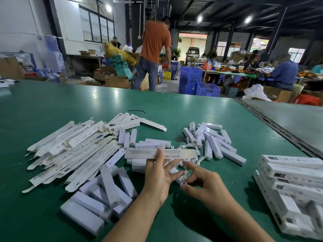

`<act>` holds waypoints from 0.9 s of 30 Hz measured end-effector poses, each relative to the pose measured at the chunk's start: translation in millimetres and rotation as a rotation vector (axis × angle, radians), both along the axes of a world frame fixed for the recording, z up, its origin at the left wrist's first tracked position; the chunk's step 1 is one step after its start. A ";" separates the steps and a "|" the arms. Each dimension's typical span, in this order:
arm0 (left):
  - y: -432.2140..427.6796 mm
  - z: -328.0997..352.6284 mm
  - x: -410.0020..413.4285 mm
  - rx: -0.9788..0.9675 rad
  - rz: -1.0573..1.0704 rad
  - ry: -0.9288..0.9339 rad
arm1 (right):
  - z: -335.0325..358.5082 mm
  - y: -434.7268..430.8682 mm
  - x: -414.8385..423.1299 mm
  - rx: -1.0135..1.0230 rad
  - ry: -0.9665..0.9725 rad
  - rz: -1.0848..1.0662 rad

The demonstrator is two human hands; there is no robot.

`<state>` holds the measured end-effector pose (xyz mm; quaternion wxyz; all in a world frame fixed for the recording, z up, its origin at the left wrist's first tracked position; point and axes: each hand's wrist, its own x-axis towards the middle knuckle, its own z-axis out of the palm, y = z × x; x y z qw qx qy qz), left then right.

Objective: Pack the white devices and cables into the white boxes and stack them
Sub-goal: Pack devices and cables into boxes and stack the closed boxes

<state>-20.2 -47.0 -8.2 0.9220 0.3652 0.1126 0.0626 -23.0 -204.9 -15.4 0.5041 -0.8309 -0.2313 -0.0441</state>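
Over the table, the left hand pinches a long box mid-length; light card, likely easily crushed. The right hand pinches a limp cable just beside it, probably best gripped near its plug

Packing workshop: green tables, blue crates (workers seated behind)

My left hand and right hand are bare, with slim fingers. The wrists are bare too. My left forearm and right forearm are uncovered along all the length that shows, down to the bottom edge of the view. My nails are too small to make out.
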 end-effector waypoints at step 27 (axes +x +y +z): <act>-7.7 -13.8 0.7 0.436 0.139 -0.205 | 12.3 -7.6 7.6 0.548 0.260 -0.304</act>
